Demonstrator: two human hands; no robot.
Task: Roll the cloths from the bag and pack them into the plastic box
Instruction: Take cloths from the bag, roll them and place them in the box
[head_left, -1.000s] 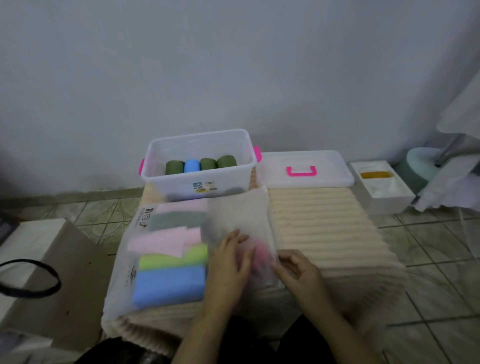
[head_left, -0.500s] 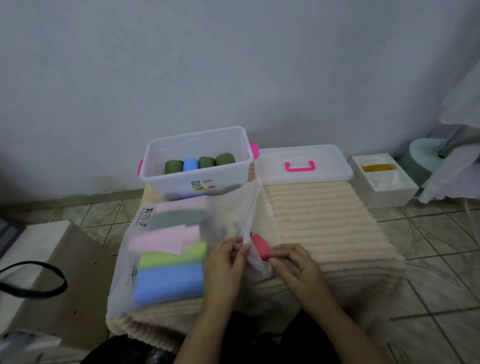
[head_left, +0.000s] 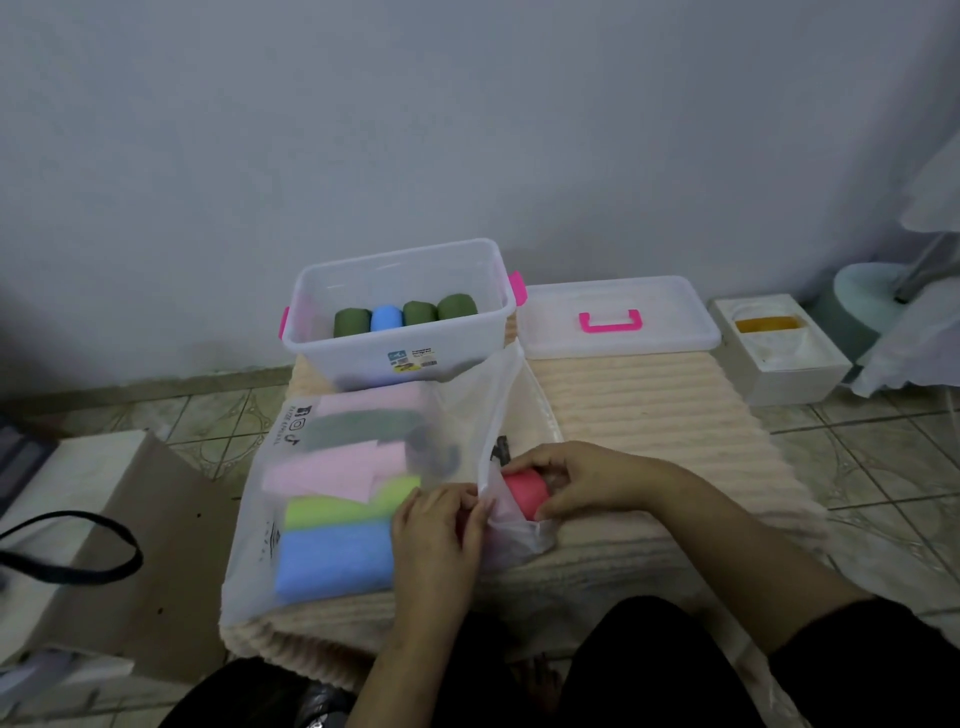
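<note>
Both hands, left (head_left: 436, 525) and right (head_left: 576, 480), curl close together, fingertips pinching.

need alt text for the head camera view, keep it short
A person's right hand grips a red cloth at the mouth of a translucent bag of folded cloths, while the left hand holds the bag's edge. Behind, a clear plastic box holds four rolled cloths.
</note>
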